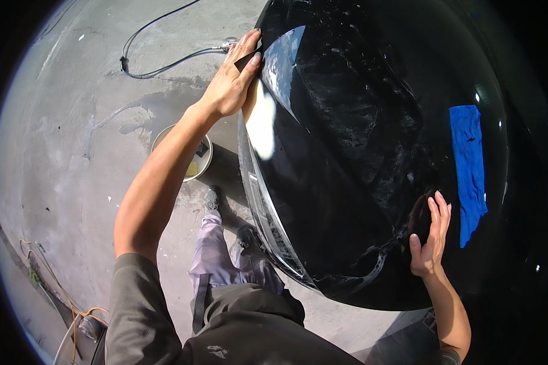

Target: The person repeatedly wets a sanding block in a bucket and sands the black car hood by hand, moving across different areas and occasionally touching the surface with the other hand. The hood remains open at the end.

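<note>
A glossy black car hood, wet and streaked with whitish smears, curves away in front of me. At its far left edge my left hand is closed on a thin black sheet, held between thumb and fingers against the edge. What kind of sheet it is, I cannot make out. Lower on the right, my right hand lies on the hood with its fingers stretched out and nothing in it. A folded blue cloth rests on the black surface beyond that hand.
Below my left forearm stands a pale bucket with a yellow piece inside. The car's headlight runs along the near left edge. A dark hose with a metal end loops over the concrete floor. Orange cords lie at lower left.
</note>
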### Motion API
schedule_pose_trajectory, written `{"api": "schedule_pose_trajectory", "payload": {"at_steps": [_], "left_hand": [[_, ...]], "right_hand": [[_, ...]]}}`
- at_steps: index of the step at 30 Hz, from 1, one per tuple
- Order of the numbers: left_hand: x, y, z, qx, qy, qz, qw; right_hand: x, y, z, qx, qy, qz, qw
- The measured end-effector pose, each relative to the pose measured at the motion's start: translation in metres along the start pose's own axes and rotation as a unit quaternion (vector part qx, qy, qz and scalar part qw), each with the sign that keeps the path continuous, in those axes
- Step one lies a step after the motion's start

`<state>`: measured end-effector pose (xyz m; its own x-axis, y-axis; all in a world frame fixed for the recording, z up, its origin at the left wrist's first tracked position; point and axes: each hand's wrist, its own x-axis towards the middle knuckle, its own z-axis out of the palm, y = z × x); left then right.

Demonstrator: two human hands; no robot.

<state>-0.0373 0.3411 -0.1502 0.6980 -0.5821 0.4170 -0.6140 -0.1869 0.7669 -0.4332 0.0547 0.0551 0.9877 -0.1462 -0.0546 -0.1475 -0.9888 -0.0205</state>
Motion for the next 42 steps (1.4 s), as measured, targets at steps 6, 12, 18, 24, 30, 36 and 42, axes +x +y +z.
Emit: {"api": "schedule_pose_trajectory", "payload": {"at_steps": [6, 12, 18, 24, 30, 36, 42], "left_hand": [[-0.049, 0.086, -0.008, -0.025, -0.092, 0.002, 0.995], [0.003, 0.010, -0.013, -0.031, -0.024, -0.016, 0.999], [-0.047, 0.026, -0.009, -0.087, -0.063, 0.059, 0.993], [0.003, -0.011, -0.009, -0.123, -0.012, 0.008, 0.992], [-0.013, -0.015, -0.011, -0.103, -0.036, 0.058, 0.992], [-0.011, -0.019, -0.008, -0.114, -0.015, 0.072, 0.991], [0.022, -0.047, -0.005, -0.127, -0.006, 0.070, 0.989]], "right_hand": [[0.000, -0.002, -0.004, 0.016, -0.014, 0.016, 1.000], [0.002, -0.003, -0.004, 0.022, -0.011, 0.009, 1.000], [0.002, -0.004, -0.005, 0.025, -0.014, 0.018, 0.999], [-0.001, -0.001, -0.004, 0.028, -0.018, 0.024, 0.999], [0.001, 0.001, -0.004, 0.023, -0.014, -0.005, 1.000], [-0.004, 0.003, -0.001, 0.009, -0.014, 0.000, 1.000], [-0.016, 0.012, 0.007, 0.075, 0.014, 0.050, 0.996]]}}
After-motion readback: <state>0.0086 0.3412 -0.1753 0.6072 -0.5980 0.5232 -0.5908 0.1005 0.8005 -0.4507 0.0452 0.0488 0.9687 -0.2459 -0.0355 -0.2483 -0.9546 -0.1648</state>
